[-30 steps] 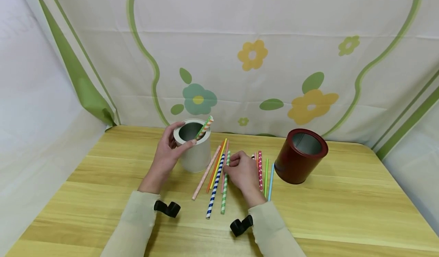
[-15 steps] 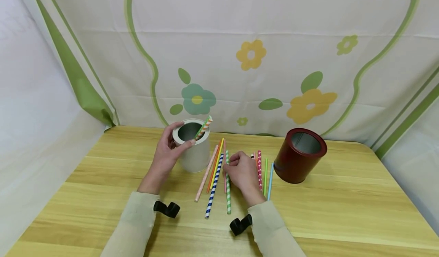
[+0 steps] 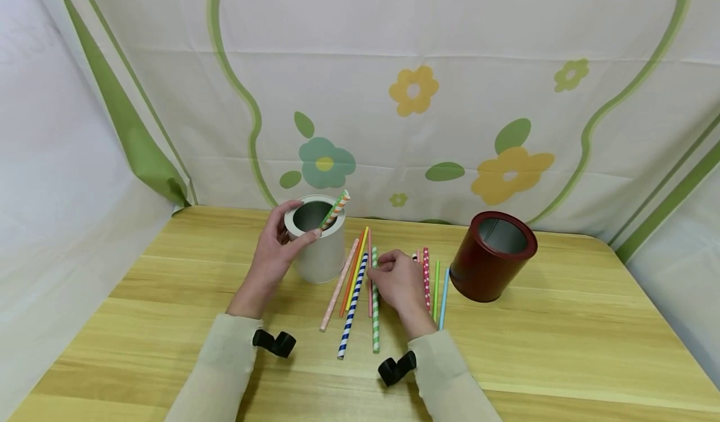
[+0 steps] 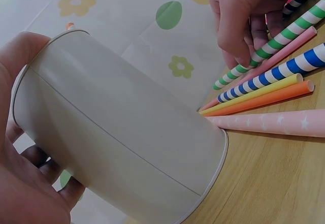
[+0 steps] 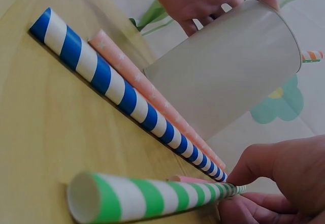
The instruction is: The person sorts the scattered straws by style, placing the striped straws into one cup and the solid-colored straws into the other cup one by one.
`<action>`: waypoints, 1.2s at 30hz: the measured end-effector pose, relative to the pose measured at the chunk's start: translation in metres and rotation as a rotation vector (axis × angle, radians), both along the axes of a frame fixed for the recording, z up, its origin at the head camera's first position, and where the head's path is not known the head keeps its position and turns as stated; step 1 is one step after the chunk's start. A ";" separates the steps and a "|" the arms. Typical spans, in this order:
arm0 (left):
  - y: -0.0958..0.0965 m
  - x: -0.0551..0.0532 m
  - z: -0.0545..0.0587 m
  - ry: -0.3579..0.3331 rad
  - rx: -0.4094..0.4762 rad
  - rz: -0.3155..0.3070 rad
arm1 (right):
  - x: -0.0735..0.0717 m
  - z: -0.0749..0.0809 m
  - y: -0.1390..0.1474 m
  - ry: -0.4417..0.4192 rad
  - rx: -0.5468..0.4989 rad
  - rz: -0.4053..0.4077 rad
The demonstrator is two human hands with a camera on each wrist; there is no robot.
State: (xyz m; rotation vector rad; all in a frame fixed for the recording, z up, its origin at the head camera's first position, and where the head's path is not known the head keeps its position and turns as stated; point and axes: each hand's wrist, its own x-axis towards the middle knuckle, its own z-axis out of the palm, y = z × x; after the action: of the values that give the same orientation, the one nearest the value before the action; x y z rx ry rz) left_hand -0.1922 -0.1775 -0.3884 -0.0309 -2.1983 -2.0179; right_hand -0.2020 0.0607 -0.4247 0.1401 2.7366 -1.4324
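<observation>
In the head view my left hand (image 3: 272,253) grips a white can (image 3: 320,259) by its rim, thumb in front and fingers behind. A green-striped and an orange-striped paper straw (image 3: 336,208) lean out of that can. My right hand (image 3: 400,281) pinches a green-and-white striped paper straw (image 3: 375,328), which lies on the table. The right wrist view shows the thumb and a finger at either side of this green-striped straw (image 5: 152,198). Close to its left lie a blue-and-white striped straw (image 3: 350,316), plus pink, yellow and orange ones.
A dark red can (image 3: 489,266) stands on the right of the wooden table (image 3: 579,341). Between it and my right hand lie a red dotted straw (image 3: 426,278), a green straw (image 3: 436,291) and a blue straw (image 3: 444,300). A floral curtain (image 3: 360,97) hangs behind.
The near end of the green-striped straw has swung slightly right, away from the blue-striped one. The star-patterned pink straw's near end has shifted a little right. My left hand keeps its place on the can.
</observation>
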 end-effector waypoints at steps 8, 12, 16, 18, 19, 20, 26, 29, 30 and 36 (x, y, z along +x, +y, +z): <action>0.001 0.000 0.001 -0.008 -0.006 -0.005 | -0.001 0.002 0.003 -0.021 -0.026 0.026; 0.001 0.001 0.001 -0.009 -0.007 -0.007 | -0.001 0.004 0.005 -0.033 -0.037 0.033; 0.001 0.001 0.001 -0.009 -0.007 -0.006 | 0.000 0.005 0.007 -0.023 -0.059 0.027; 0.001 0.001 0.001 -0.010 -0.009 -0.004 | -0.001 0.006 0.008 -0.007 -0.061 0.021; 0.001 0.001 0.001 -0.011 -0.011 -0.003 | -0.001 0.006 0.008 0.003 -0.062 0.018; 0.001 0.001 0.001 -0.012 -0.012 -0.002 | -0.001 0.007 0.009 0.012 -0.065 0.018; 0.001 0.001 0.001 -0.010 -0.015 0.000 | 0.000 0.012 0.010 0.043 -0.131 -0.001; 0.001 0.001 0.001 -0.010 -0.017 0.002 | 0.000 0.015 0.010 0.056 -0.164 -0.021; 0.001 0.001 0.001 -0.011 -0.017 0.002 | 0.000 0.016 0.010 0.062 -0.173 -0.027; 0.001 0.001 0.001 -0.017 -0.017 0.005 | 0.001 0.020 0.011 0.083 -0.236 -0.059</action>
State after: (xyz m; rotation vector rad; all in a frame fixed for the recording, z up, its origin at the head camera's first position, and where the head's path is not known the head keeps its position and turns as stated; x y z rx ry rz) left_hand -0.1910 -0.1768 -0.3873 -0.0094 -2.2236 -2.0041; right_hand -0.2013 0.0721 -0.4045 0.1553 2.6184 -1.8021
